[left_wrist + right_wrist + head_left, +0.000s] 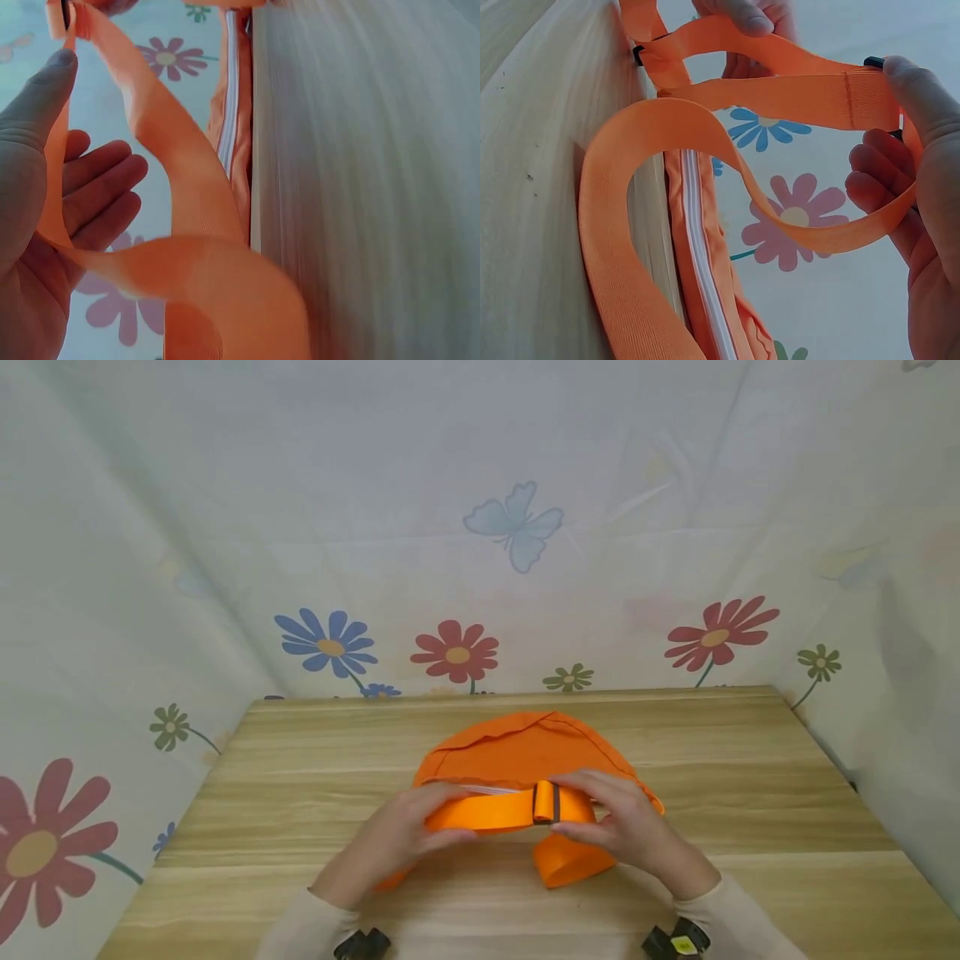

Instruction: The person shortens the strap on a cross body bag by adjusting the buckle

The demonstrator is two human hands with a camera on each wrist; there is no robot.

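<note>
An orange fabric bag (502,747) with a white zipper (697,247) lies on the table. In front of it, an orange webbing strap (480,812) is held up between both hands. My left hand (405,831) holds the strap's left part, thumb in front and fingers behind. My right hand (633,827) pinches the strap beside a black slider buckle (556,802), with the thumb at the buckle's edge in the right wrist view. A loose strap loop (573,860) hangs below the right hand. The right wrist view also shows a second black fitting (638,55) on the strap.
The wood-grain table (750,760) extends on both sides of the bag. A pale cloth backdrop (375,510) printed with flowers and butterflies rises behind the table and along its sides. Black wrist devices (678,939) sit on both sleeves.
</note>
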